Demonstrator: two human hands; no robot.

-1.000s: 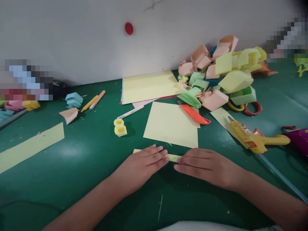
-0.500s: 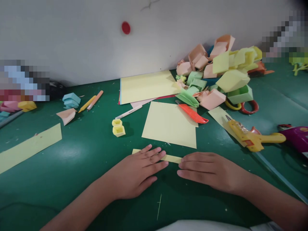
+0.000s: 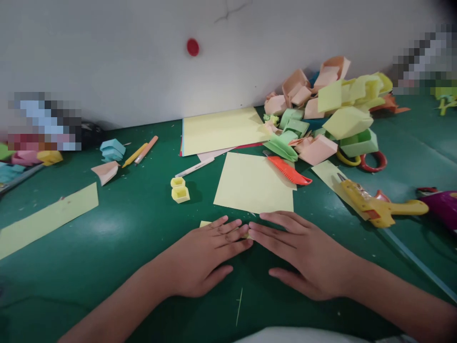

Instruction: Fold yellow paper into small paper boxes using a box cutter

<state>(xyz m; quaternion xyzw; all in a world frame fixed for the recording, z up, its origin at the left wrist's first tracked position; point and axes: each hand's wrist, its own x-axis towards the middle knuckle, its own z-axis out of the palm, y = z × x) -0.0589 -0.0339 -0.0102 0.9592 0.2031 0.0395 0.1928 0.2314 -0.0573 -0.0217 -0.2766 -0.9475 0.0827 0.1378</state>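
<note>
A narrow folded yellow paper strip (image 3: 204, 223) lies on the green table (image 3: 117, 228), mostly hidden under my hands. My left hand (image 3: 205, 255) rests flat on its left part, fingers stretched out. My right hand (image 3: 300, 250) lies flat beside it, fingers spread, with its fingertips meeting those of the left over the strip. Just beyond the hands lies a square yellow sheet (image 3: 255, 183).
An orange utility knife (image 3: 289, 171) lies on the sheet's far corner. A yellow glue gun (image 3: 378, 205) is at right, near scissors (image 3: 364, 161) and a pile of folded paper boxes (image 3: 328, 114). Two small yellow paper cups (image 3: 179, 189), a white pen (image 3: 194, 166) and a long yellow strip (image 3: 46, 219) are at left.
My right hand has slid left along the strip until its fingertips meet the left hand's, covering the strip's middle. The left hand has stayed put.
</note>
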